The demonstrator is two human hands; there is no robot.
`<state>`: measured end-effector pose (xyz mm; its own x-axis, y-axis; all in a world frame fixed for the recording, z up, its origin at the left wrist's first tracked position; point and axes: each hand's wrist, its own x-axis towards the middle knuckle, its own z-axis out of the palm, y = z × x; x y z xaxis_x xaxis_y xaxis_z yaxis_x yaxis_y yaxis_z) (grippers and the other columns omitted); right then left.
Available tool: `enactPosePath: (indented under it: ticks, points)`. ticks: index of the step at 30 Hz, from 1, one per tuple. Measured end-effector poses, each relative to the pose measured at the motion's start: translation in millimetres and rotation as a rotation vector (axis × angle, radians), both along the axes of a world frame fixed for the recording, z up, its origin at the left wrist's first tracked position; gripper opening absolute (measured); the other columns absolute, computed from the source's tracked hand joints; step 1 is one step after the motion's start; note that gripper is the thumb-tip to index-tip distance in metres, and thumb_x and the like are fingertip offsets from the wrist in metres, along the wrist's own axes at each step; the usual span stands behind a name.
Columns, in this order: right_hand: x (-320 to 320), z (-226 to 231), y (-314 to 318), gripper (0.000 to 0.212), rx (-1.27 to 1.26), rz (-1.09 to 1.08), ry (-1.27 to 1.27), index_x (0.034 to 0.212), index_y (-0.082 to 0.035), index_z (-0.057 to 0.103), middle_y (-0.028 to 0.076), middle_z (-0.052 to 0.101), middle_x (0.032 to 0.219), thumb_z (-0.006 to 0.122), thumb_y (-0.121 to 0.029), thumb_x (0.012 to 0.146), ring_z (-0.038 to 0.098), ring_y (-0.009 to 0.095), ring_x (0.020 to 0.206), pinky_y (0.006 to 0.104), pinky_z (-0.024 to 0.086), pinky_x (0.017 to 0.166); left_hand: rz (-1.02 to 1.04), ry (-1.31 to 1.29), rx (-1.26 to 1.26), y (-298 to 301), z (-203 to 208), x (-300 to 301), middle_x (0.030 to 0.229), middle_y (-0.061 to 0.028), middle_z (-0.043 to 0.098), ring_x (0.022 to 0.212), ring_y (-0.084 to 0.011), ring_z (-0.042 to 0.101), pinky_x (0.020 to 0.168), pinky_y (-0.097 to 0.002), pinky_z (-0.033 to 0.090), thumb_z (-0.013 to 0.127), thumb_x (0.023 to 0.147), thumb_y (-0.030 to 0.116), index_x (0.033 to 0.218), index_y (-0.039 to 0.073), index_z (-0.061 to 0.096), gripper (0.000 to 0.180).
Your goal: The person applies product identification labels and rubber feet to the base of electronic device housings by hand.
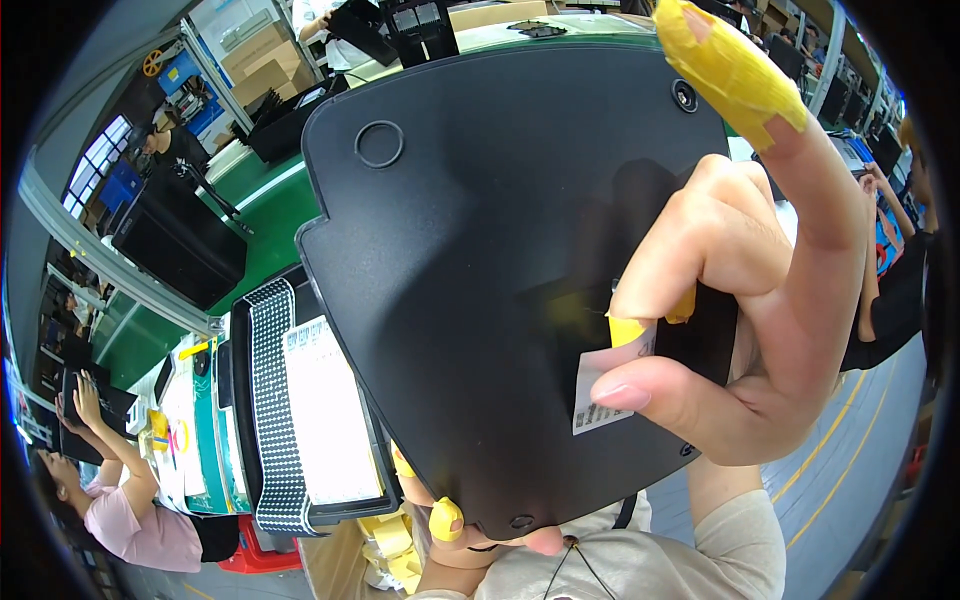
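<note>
A large black plastic panel (480,250) with rounded corners fills the middle, tilted up in front of me. My left hand (465,530) grips its lower edge, with yellow tape on the fingertips that show; the rest of that hand is hidden behind the panel. Over the panel's right side, my right hand (750,260) pinches a small whitish printed label (605,390) between thumb and a taped finger. Its index finger, wrapped in yellow tape, points up and away. Whether the label touches the panel I cannot tell.
A black tray with a white printed sheet (325,410) and a patterned strap (275,400) lies left of the panel. Below is a carton of yellow scraps (390,540). Co-workers sit or stand at left, far and right. A large black case (180,235) stands far left.
</note>
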<state>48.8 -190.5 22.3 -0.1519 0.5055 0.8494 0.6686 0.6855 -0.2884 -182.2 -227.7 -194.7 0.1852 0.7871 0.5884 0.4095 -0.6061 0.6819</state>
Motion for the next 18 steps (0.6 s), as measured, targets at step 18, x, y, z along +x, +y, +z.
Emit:
enactPosePath:
  ticks: [18]
  points:
    - [0,10,-2,0.092,-0.060,-0.098,-0.240,0.134,0.013,0.027,0.008,0.063,0.076,0.083,-0.016,0.067,0.052,0.014,0.059,0.0256,0.037,0.058,-0.068,-0.455,-0.380,7,21,16,0.145,-0.0077,0.027,0.128,-0.0184,0.031,0.109,-0.0280,0.021,0.089,0.052,0.045,0.149,0.003,-0.002,0.139]
